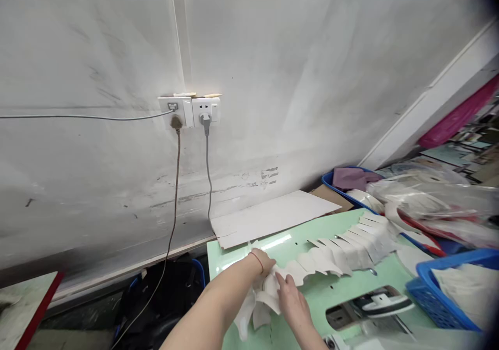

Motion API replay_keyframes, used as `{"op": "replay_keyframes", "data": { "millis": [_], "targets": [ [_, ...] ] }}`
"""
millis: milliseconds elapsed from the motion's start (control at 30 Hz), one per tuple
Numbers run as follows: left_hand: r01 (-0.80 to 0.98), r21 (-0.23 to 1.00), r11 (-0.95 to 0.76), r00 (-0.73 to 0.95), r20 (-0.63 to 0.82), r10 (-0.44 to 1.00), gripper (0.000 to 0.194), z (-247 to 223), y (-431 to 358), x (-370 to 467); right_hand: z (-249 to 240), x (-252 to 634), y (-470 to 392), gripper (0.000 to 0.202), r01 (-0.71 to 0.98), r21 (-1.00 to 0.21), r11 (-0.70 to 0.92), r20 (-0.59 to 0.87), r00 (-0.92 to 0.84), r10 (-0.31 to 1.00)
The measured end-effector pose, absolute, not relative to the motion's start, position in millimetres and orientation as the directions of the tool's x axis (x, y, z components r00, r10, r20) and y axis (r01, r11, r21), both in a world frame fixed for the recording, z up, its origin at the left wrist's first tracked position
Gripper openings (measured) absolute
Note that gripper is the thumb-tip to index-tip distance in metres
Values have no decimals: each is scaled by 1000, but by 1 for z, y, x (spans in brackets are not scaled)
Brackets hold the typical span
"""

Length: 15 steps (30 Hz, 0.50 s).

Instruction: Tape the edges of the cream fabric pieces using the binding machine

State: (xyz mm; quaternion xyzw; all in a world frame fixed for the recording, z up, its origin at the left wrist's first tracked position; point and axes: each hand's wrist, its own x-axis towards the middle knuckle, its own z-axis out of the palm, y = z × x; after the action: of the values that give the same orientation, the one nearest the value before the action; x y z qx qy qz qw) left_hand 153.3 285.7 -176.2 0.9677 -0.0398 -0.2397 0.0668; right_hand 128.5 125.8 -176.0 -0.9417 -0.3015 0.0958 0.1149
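A long row of overlapping white cut pieces (331, 254), which look like thin leather or fabric, runs across the pale green tabletop. At its near left end, my left hand (263, 260), with a thin red string at the wrist, closes on the white pieces; its fingertips are partly hidden. Just to the right, my right hand (291, 297) pinches the edge of a white piece with bent fingers. Below and between my hands, several loose white pieces (262, 308) hang or lie in a curved bunch.
A cut-out with sewing machine parts (384, 304) opens in the green tabletop (307, 308). To the right stand a blue basket (438, 287) of white pieces and plastic-wrapped bundles (436, 194). A white board (273, 217) lies along the wall; cords hang from wall sockets (189, 112).
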Motion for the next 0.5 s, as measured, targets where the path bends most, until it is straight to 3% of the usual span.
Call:
{"op": "replay_keyframes", "data": {
  "millis": [167, 200, 333, 367, 500],
  "targets": [
    [9, 167, -986, 887, -457, -70, 54, -167, 283, 145, -183, 121, 111, 28, 354, -362, -862, -150, 891, 429],
    [23, 178, -984, 893, -446, -59, 55, -163, 281, 142, -184, 122, 113, 31, 281, -391, -877, -157, 918, 364],
    [79, 234, -969, 934, -358, -11, 51, -145, 271, 126, -189, 138, 122, 76, -102, -483, -869, -249, 968, 25],
    [95, 254, -963, 940, -342, 2, 49, -141, 268, 122, -191, 143, 124, 77, -168, -505, -847, -275, 961, -27],
    [270, 332, -904, 918, -371, 138, 38, -133, 267, 108, -203, 152, 122, 48, -225, -618, -754, -285, 957, -52]
  ]
}}
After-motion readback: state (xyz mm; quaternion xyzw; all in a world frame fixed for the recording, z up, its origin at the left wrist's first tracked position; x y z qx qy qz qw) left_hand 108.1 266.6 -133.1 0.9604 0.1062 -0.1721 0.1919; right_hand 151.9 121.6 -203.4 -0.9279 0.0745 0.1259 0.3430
